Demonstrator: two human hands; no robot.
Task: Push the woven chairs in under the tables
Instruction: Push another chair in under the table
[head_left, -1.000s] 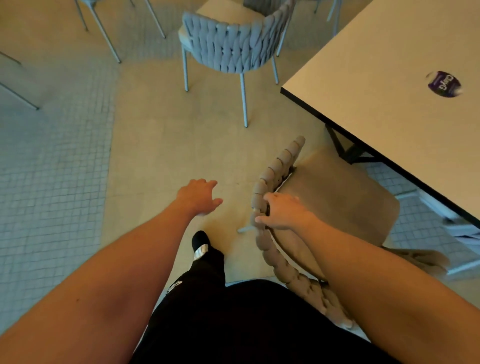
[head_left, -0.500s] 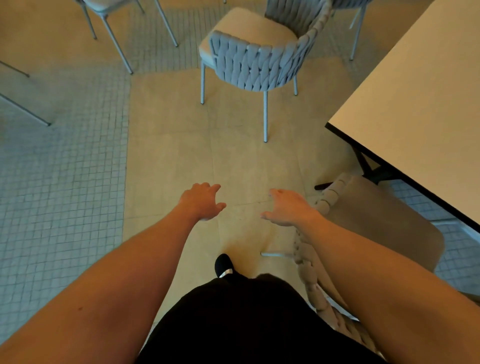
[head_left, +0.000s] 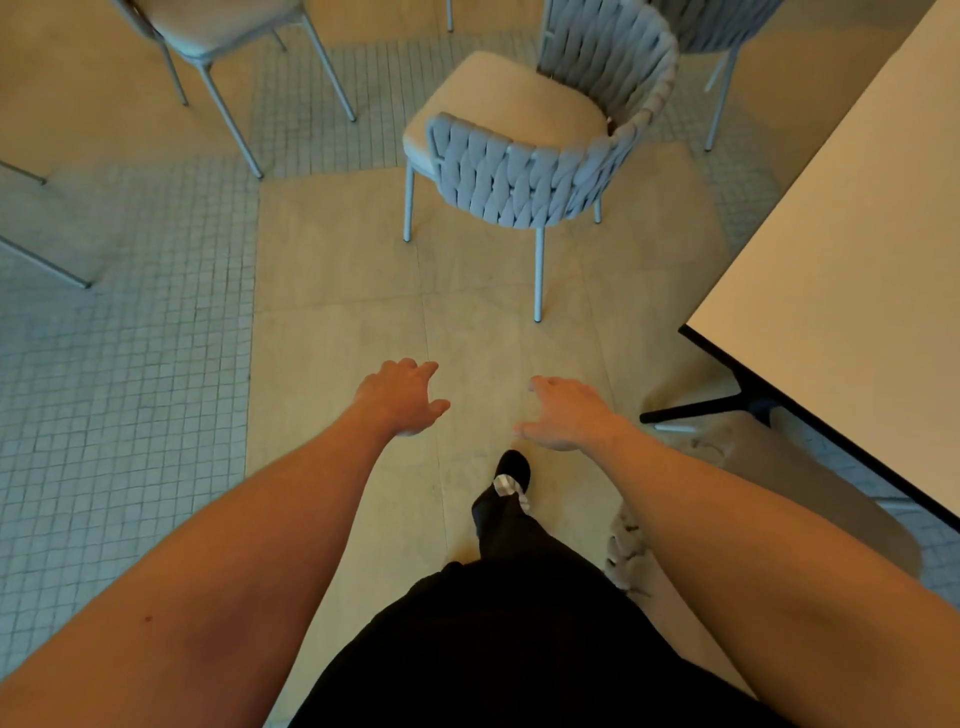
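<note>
Head view: I see left hand and right hand both out over floor, fingers spread loose, grasping nothing. Grey woven chair stands ahead, well apart from hands — curved back toward me, seat facing away and slightly left, clear of table at right. Beige woven chair sits at my right, under right forearm, seat partly beneath table edge; woven back rim just beside my leg. One shoe forward on floor.
</note>
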